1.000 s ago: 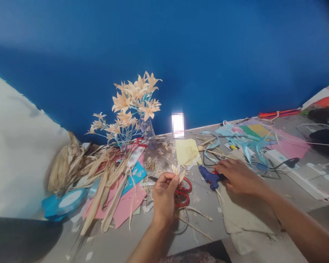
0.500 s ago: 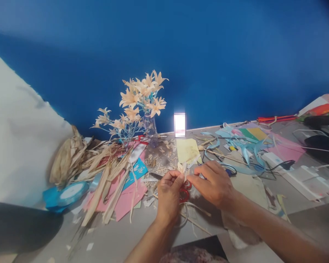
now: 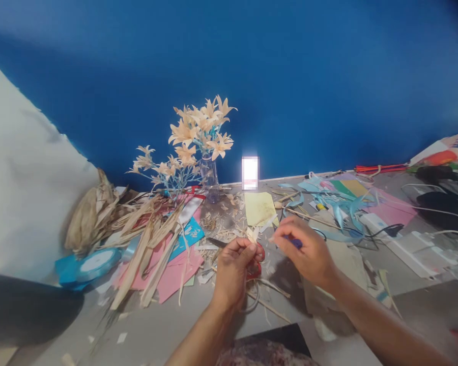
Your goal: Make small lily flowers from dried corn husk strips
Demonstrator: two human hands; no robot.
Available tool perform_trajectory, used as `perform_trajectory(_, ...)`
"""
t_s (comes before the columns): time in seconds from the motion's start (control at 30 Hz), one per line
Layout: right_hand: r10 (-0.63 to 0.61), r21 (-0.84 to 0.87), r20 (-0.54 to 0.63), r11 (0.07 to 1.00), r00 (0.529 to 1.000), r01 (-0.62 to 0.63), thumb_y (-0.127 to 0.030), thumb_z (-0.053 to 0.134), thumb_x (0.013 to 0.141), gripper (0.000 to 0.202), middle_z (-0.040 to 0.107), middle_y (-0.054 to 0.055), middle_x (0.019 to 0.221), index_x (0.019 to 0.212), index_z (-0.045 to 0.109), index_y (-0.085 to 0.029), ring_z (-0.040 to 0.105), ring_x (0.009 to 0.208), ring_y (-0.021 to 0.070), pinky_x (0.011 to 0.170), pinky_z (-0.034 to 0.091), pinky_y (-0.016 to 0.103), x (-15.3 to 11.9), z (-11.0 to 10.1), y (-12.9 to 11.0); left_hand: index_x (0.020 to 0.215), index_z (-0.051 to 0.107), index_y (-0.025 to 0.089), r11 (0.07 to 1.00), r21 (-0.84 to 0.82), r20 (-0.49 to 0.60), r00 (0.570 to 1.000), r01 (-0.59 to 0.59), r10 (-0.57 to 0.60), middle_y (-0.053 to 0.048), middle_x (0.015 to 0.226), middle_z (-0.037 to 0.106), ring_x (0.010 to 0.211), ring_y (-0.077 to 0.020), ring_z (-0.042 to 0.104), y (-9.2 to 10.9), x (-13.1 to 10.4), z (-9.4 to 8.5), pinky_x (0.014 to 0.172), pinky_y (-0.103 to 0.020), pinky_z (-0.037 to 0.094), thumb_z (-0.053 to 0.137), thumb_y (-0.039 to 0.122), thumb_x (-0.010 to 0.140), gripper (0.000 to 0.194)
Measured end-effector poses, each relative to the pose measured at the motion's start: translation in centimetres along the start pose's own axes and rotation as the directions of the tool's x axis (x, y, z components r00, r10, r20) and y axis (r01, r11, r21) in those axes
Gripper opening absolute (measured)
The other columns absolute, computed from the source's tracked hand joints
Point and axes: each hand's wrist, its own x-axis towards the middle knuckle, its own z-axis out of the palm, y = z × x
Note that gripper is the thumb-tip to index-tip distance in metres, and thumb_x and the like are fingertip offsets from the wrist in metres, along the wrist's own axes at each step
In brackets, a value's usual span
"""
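Observation:
My left hand (image 3: 234, 264) pinches a small pale petal-like piece (image 3: 253, 234) that sticks up past thumb and forefinger. Red-handled scissors (image 3: 260, 252) show just behind that hand, their dark blade pointing left. To the right, my right hand (image 3: 305, 249) is held apart from it, thumb and forefinger brought together; whatever is between them is too small to name. Behind the hands lies a yellow paper sheet (image 3: 260, 208). Cream flowers (image 3: 202, 124) on blue stems stand in a clear vase (image 3: 209, 180).
Dried husks (image 3: 137, 254), pink paper (image 3: 181, 274) and a blue ribbon roll (image 3: 99, 264) lie on the left. To the right are a white power strip (image 3: 400, 246) with cables, light blue ribbon (image 3: 339, 213) and pink sheets (image 3: 395, 206). A blue wall (image 3: 309, 91) rises behind.
My right hand has drawn back to the right, widening the gap to my left hand. My left hand keeps its pinch on the pale piece. The view has shifted slightly.

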Motion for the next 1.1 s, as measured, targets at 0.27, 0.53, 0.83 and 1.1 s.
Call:
perform_trajectory(0.27, 0.489, 0.693, 0.227, 0.526, 0.842, -0.493, -0.041, 0.076, 0.080, 0.025, 0.059, -0.002, 0.067, 0.075, 0.064, -0.019, 0.051, 0.063, 0.0136, 0.063, 0.040, 0.027, -0.8, 3.1, 0.2, 0.073, 0.062, 0.014, 0.968, -0.152, 0.114, 0.976, 0.199, -0.183, -0.003, 0.070, 0.067, 0.060, -0.0090, 0.058, 0.1, -0.1, 0.2, 0.060, -0.020, 0.045, 0.084, 0.024, 0.068, 0.025)
perform_trajectory(0.53, 0.384, 0.771, 0.410, 0.337, 0.827, -0.539, -0.042, 0.076, 0.080, 0.031, 0.056, 0.002, 0.076, 0.069, 0.060, -0.018, 0.047, 0.066, 0.0134, 0.062, 0.039, 0.027, -1.0, 1.9, 0.4, 0.073, 0.063, 0.014, 0.949, -0.180, 0.139, 0.962, 0.259, -0.236, -0.002, 0.067, 0.066, 0.058, -0.0094, 0.058, 0.3, -0.3, -0.1, 0.059, -0.021, 0.046, 0.084, 0.022, 0.066, 0.024)
perform_trajectory(0.83, 0.456, 0.688, 0.366, 0.455, 0.812, -0.565, -0.044, 0.079, 0.074, 0.030, 0.066, 0.005, 0.092, 0.072, 0.066, -0.018, 0.046, 0.064, 0.0125, 0.063, 0.039, 0.028, -1.0, 0.8, 0.6, 0.065, 0.060, 0.015, 0.980, -0.096, 0.073, 0.983, 0.173, -0.166, -0.003, 0.065, 0.069, 0.052, -0.0088, 0.057, 0.4, -0.2, -0.3, 0.054, -0.021, 0.045, 0.085, 0.023, 0.062, 0.026)
perform_trajectory(1.1, 0.457, 0.620, 0.380, 0.520, 0.804, -0.588, -0.041, 0.076, 0.080, 0.026, 0.070, 0.006, 0.098, 0.071, 0.065, -0.018, 0.054, 0.073, 0.0148, 0.066, 0.039, 0.028, -1.7, 0.7, 1.1, 0.077, 0.065, 0.015, 0.985, -0.068, 0.034, 0.988, 0.156, -0.154, -0.001, 0.063, 0.068, 0.050, -0.0084, 0.057, 0.1, 0.0, -0.4, 0.052, -0.020, 0.045, 0.086, 0.023, 0.061, 0.027)
